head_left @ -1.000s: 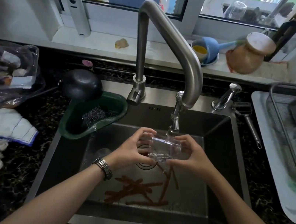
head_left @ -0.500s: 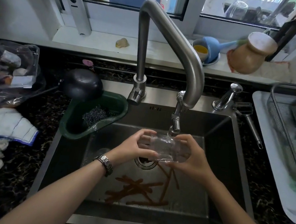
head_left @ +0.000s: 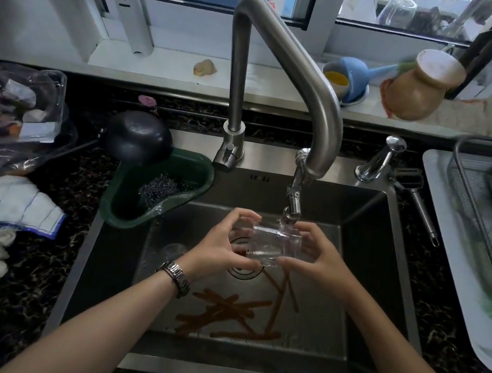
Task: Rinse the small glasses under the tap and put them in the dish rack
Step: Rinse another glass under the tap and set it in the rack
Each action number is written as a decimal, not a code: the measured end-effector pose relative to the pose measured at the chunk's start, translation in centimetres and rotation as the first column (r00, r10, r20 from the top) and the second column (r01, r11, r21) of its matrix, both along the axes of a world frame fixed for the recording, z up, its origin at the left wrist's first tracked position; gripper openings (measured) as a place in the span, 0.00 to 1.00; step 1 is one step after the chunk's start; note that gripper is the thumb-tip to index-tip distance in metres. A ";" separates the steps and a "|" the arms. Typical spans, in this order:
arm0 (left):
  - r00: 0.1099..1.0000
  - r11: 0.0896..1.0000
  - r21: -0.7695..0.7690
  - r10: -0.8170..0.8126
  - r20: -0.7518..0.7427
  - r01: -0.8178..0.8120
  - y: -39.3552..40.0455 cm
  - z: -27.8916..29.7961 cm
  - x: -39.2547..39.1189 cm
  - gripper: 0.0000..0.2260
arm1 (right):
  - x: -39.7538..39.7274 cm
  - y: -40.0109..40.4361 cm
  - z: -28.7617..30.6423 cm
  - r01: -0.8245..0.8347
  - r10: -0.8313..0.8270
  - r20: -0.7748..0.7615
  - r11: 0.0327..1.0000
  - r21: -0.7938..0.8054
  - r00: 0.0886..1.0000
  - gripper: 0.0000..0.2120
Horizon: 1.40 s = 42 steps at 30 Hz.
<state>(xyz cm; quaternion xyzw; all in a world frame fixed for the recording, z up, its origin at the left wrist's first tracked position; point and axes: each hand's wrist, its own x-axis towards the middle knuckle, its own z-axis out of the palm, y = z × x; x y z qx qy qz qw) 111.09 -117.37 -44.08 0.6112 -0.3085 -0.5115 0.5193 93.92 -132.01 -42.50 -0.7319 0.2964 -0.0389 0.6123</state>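
Note:
A small clear glass point(head_left: 274, 244) lies on its side under the tap's nozzle point(head_left: 292, 208), with water running onto it. My left hand point(head_left: 224, 244) grips its left end, fingers curled over the top and thumb beneath. My right hand point(head_left: 316, 255) holds the right end the same way. Both hands are over the drain of the steel sink point(head_left: 385, 273). Another small glass point(head_left: 173, 250) stands on the sink floor to the left, faint and hard to make out. The wire dish rack point(head_left: 471, 222) sits on a white tray at the right edge.
Brown sticks point(head_left: 234, 313) lie on the sink floor below my hands. A green corner basket point(head_left: 157, 191) with a steel scourer hangs at the sink's left. A black ladle point(head_left: 136, 136), white cloths point(head_left: 6, 206) and a plastic bag sit on the left counter. A peeler point(head_left: 414, 196) lies at the right.
The glass has turned a little between my hands under the running water. My hands have stayed in place over the drain.

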 end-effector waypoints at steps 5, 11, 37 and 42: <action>0.999 0.999 0.003 -0.035 -0.018 0.035 0.1 -0.1 0.1 0.34 | -0.2 0.3 -0.1 0.061 -0.060 0.056 0.998 -0.016 0.997 0.29; 0.993 0.987 0.121 -0.115 0.038 0.109 -0.4 0.0 0.9 0.41 | -0.4 0.5 -0.3 0.056 -0.048 0.089 0.995 -0.083 0.995 0.32; 0.997 1.000 -0.011 0.028 -0.067 -0.029 0.2 -0.6 -0.8 0.33 | -0.4 0.5 -0.6 0.075 -0.080 0.053 0.993 0.090 0.995 0.29; 1.000 1.000 0.023 0.011 0.004 -0.011 0.5 -0.7 -1.0 0.36 | -0.8 0.9 -0.7 0.111 -0.112 0.057 0.993 0.025 0.992 0.28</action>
